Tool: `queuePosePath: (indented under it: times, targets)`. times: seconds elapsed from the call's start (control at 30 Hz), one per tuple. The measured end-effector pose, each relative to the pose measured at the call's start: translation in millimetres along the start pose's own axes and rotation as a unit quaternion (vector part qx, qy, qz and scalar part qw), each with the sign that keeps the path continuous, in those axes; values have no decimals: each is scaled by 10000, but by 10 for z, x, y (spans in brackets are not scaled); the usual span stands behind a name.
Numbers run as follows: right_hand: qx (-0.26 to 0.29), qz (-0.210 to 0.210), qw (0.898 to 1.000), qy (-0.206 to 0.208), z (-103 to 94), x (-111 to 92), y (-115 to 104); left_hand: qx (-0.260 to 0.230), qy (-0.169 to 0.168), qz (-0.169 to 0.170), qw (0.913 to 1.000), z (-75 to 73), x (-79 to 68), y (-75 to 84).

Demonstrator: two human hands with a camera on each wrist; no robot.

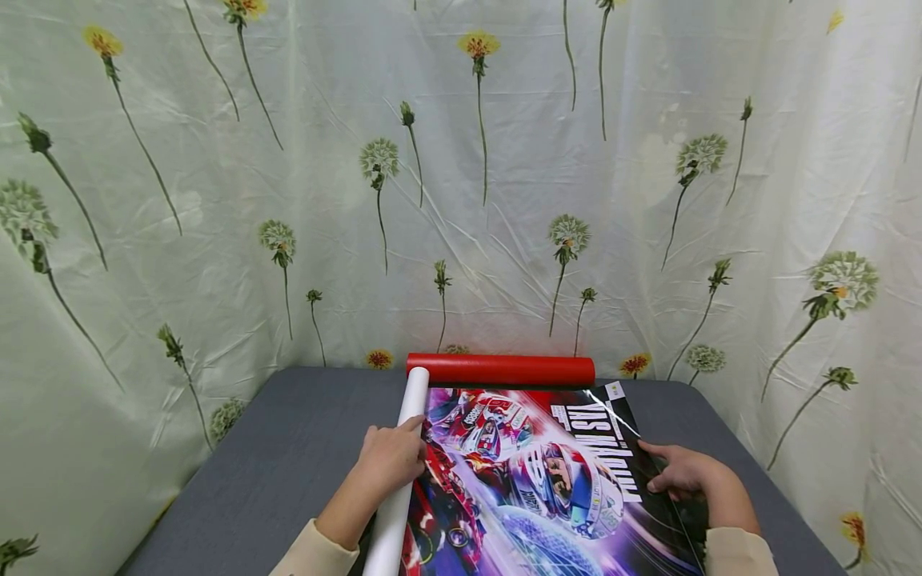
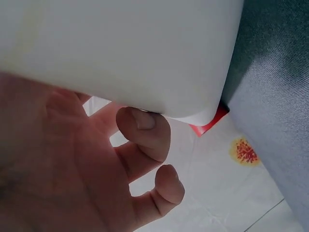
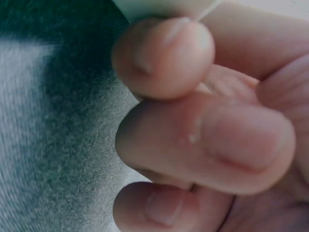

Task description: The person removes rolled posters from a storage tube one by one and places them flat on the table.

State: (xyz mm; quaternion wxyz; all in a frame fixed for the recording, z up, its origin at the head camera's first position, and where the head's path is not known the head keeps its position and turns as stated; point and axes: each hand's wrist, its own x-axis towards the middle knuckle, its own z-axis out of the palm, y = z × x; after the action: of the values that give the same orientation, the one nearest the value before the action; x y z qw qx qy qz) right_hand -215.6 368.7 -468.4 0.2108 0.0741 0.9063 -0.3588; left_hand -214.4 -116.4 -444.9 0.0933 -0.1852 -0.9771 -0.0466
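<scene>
A glossy poster point(image 1: 504, 456) with racing helmets and a red car lies partly unrolled on the grey surface. Its left side is curled into a white roll point(image 1: 391, 520). My left hand point(image 1: 392, 458) grips this roll near its middle; in the left wrist view the fingers curl along the white paper point(image 2: 135, 53). At the other side, my right hand point(image 1: 690, 474) pinches the poster's dark right edge, thumb on the printed face and fingers beneath. Seen from the right wrist, the curled fingers point(image 3: 203, 140) hide most of the sheet.
A red tube point(image 1: 500, 370) lies across the far edge of the grey surface point(image 1: 288, 448), just beyond the poster. Behind it hangs a pale curtain point(image 1: 324, 184) printed with dandelions, also enclosing both sides.
</scene>
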Motion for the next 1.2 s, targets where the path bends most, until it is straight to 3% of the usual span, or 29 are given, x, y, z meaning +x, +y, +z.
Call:
queuePosePath:
  times: [0.2,0.5,0.8,1.2]
  targets:
    - [-99,47,9999,43,-11,7,-13,-69,-198,-177,9996,-5,26,0]
    - [-156,39,9999,58,-52,-11,-23,303,93,-124,9994,6,46,-36]
    - [4,-61,10000,32,-63,18,-35,362,39,-316,9988,30,77,-77]
    - [-70,-103,9998,-183,-64,18,89,278,-17,-136,9995,108,-7,-167]
